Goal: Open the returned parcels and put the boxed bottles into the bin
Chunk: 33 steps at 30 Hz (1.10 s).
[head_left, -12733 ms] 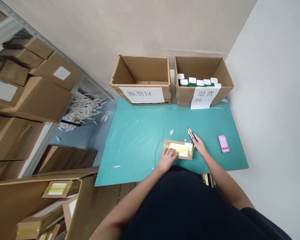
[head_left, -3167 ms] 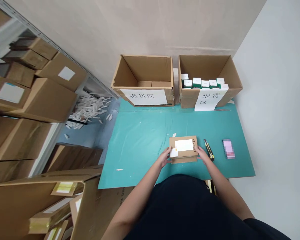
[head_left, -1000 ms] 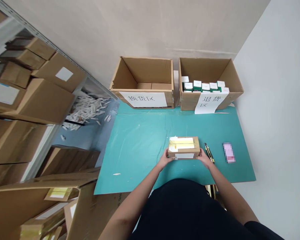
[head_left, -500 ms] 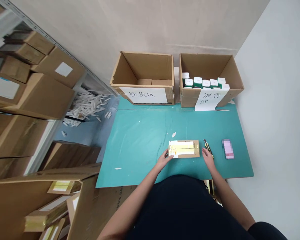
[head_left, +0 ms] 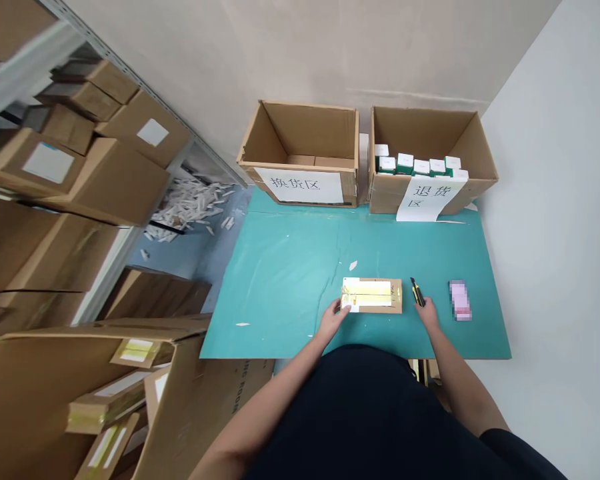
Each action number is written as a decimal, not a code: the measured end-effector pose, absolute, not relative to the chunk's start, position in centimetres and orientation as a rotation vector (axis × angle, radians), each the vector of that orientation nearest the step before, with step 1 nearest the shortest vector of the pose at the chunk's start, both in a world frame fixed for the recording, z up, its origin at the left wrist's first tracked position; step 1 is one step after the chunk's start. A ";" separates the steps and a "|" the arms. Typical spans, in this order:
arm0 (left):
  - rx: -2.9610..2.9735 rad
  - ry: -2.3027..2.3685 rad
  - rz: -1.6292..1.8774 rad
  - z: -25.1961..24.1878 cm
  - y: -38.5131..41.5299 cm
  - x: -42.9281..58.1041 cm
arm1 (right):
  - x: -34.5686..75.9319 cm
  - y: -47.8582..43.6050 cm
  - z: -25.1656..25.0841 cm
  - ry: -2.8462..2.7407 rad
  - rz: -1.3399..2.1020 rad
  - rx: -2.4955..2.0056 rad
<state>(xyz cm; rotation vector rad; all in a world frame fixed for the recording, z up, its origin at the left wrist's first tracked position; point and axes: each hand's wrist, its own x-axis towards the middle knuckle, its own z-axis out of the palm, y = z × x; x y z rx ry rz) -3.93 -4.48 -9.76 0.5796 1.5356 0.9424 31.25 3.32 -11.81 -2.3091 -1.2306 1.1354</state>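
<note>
A small cardboard parcel (head_left: pixel 396 301) with a white label and yellowish tape lies flat on the green table mat (head_left: pixel 280 287). At its left end is my left hand (head_left: pixel 332 319), fingers wrapped round the near left corner and thumb on top. To the right of the parcel, my right hand (head_left: pixel 427 313) is closed round the lower end of a black and yellow utility knife (head_left: pixel 417 292). The knife points away from me, apart from the parcel. I cannot make out whether its blade is out.
At the back stand two open cartons with handwritten signs: the left carton (head_left: pixel 350 187), and the right carton (head_left: pixel 480 190) holding several white-and-green boxes (head_left: pixel 405 163). A pixelated pink item (head_left: pixel 461 301) lies on the right. A large carton of parcels (head_left: pixel 190 327) and loaded shelves (head_left: pixel 105 260) stand left.
My right hand has closed on the utility knife, where before it was beside it with fingers loose. My left hand stays on the parcel. The view has shifted slightly.
</note>
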 end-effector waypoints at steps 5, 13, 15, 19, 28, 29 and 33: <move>0.676 1.550 0.983 -10.6 -4.5 -3.4 | 30.6 3.7 -7.2 -1.364 1.234 -2.120; 0.702 1.488 1.111 -11.1 -4.6 -1.8 | 25.4 4.9 2.8 -2.610 0.966 -1.439; 0.695 1.499 1.111 -11.1 -4.7 -1.4 | 23.4 5.7 3.5 -2.891 0.885 -1.302; 0.676 1.516 1.085 -11.1 -4.6 -1.0 | 20.5 7.3 3.6 -3.253 0.694 -1.113; 0.677 1.500 1.152 -11.3 -4.7 -0.6 | 18.7 8.5 3.6 -3.461 0.575 -0.920; 0.670 1.505 1.150 -11.3 -4.7 -0.6 | 18.6 8.5 3.6 -3.466 0.570 -0.928; 0.620 1.537 1.143 -11.5 -4.4 -0.2 | 18.1 8.2 3.6 -3.484 0.554 -0.967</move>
